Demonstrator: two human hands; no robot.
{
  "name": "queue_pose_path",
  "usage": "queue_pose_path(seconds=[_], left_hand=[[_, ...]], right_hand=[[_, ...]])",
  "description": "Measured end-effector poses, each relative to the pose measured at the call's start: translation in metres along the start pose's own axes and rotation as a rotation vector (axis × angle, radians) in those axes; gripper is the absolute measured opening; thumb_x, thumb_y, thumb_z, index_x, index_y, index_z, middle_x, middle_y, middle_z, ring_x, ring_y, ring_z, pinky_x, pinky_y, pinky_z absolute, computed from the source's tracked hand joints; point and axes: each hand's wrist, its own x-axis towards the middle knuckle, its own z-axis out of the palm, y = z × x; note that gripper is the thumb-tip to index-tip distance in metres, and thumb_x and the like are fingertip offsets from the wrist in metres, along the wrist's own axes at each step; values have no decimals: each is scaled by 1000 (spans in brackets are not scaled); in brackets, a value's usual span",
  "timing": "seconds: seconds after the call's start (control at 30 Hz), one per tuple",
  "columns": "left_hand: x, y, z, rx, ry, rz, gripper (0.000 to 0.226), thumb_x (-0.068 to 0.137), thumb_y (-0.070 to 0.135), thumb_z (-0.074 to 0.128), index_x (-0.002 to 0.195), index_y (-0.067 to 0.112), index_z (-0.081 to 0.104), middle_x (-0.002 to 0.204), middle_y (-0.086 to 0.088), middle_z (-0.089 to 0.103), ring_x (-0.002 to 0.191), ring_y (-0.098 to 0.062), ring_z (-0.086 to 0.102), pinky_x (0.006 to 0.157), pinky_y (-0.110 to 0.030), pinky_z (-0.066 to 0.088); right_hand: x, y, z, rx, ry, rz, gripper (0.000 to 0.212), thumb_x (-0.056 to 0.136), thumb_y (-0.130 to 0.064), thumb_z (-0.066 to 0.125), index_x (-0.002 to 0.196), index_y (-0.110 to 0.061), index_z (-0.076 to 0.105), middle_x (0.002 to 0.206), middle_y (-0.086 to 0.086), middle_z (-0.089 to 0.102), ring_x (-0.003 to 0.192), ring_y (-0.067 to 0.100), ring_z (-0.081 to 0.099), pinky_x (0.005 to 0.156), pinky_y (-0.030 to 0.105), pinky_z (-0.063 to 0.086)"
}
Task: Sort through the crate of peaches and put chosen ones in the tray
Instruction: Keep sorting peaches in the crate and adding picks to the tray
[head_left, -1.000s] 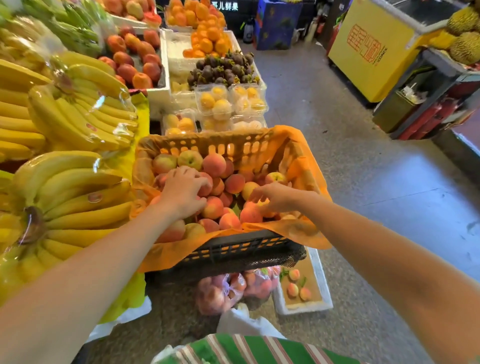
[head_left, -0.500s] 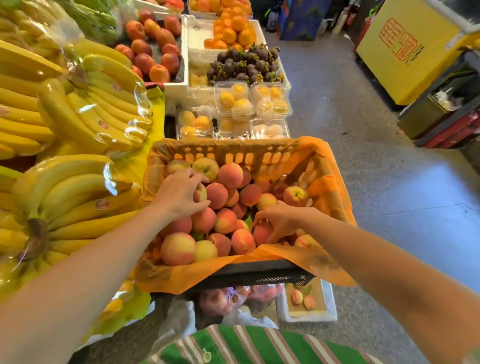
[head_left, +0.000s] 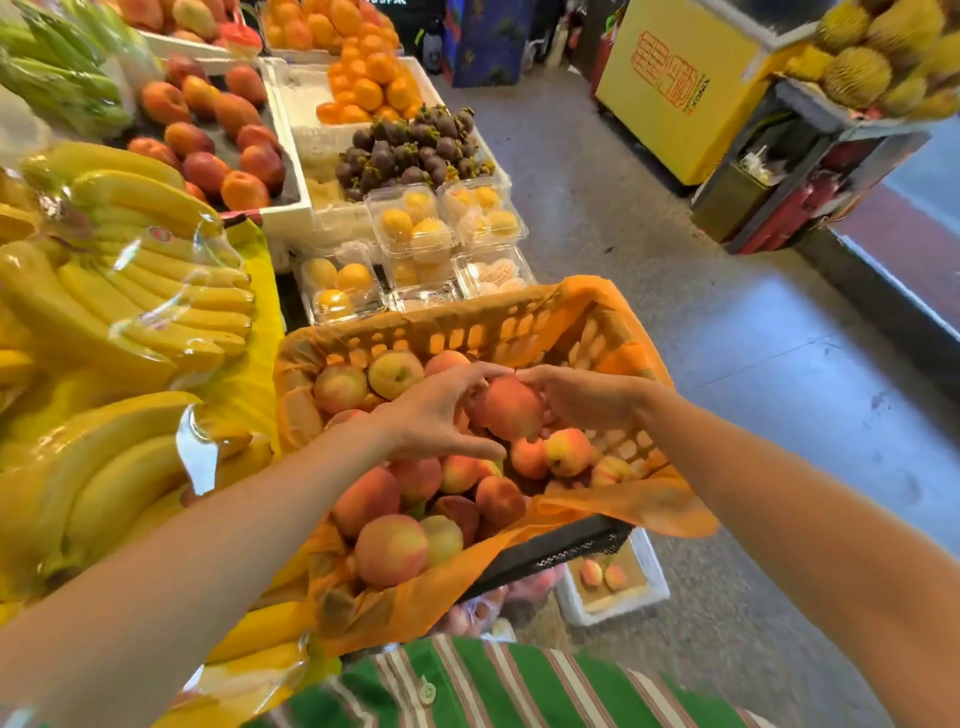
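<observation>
Item 1: peach (head_left: 508, 408), red-orange, held w/ both our hands above the crate (head_left: 467, 325). Left hand (head_left: 434, 415) has fingers curled round its left side, thumb below; right hand (head_left: 576, 397) has fingers closed on its right side.

Item 2: crate, lined w/ orange plastic (head_left: 634, 512), approx. half full of peaches, mostly at near and left side.

Item 3: tray (head_left: 649, 587), white, on floor below crate's right corner; two peaches in it.

Item 4: bananas (head_left: 130, 260), wrapped, left of crate.

Item 5: clear fruit boxes (head_left: 415, 234) beyond crate.
</observation>
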Motion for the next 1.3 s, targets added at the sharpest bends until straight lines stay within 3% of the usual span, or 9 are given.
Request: queue_pose_path(seconds=[0.13,0.27,0.37,0.47,0.67,0.83,1.0,1.2,1.3], left_hand=[[6,5,2,-181,80,-67,58,72,40,80,121,29,52,114,8,51,107,-12,56,89,-32,54],[3,-7,-17,-300,131,-133,44,73,44,79,108,22,65,100,6,66,88,2,62,78,-16,49],[-6,-21,-33,-432,187,-216,45,70,50,79,104,22,68,99,-1,70,92,-11,66,78,-27,52],[-16,-33,-42,-495,208,-273,55,66,50,79,110,22,64,105,-3,68,97,-17,66,81,-32,57],[-24,-43,-42,-584,206,-365,60,63,48,81,114,26,60,106,-4,70,98,-18,68,81,-31,56],[-22,-37,-43,-744,107,-328,58,72,37,73,124,16,58,110,-10,68,93,-18,69,71,-24,53],[-13,-26,-42,-967,22,-348,56,76,36,61,116,-3,55,101,-20,61,87,-24,64,74,-26,54],[4,-28,-32,-1015,131,-537,59,89,41,52,133,1,49,136,-28,50,101,-32,60,89,-47,55],[8,-20,-25,-991,108,-521,54,88,41,58,131,8,54,133,-22,55,101,-29,63,84,-42,57]], right_hand=[[0,-5,9,1,-52,-2,68,92,-64,41,138,-14,47,139,25,50,113,37,50,106,45,37],[10,-5,18,-34,15,-2,68,97,-61,29,131,-6,51,116,26,64,99,33,62,95,41,49],[25,5,26,-386,123,52,47,99,-45,46,124,-6,56,113,8,65,103,27,65,92,39,50],[39,16,38,-766,7,209,37,91,-43,61,118,-18,57,105,-9,55,102,15,54,79,25,46],[62,33,49,-1075,-8,375,83,71,-59,75,135,-21,40,125,-1,48,107,19,50,84,35,46],[43,26,35,-550,17,318,23,90,-47,54,100,-26,56,101,-3,55,88,13,52,74,25,44],[16,20,15,170,76,247,72,89,-63,46,147,-27,25,149,8,37,131,29,45,106,40,41],[-12,15,7,243,41,142,60,90,-63,43,132,-20,46,127,13,59,107,28,62,92,38,51],[-22,18,-3,120,76,81,54,90,-53,53,131,-17,50,124,10,61,109,21,61,89,33,53]])
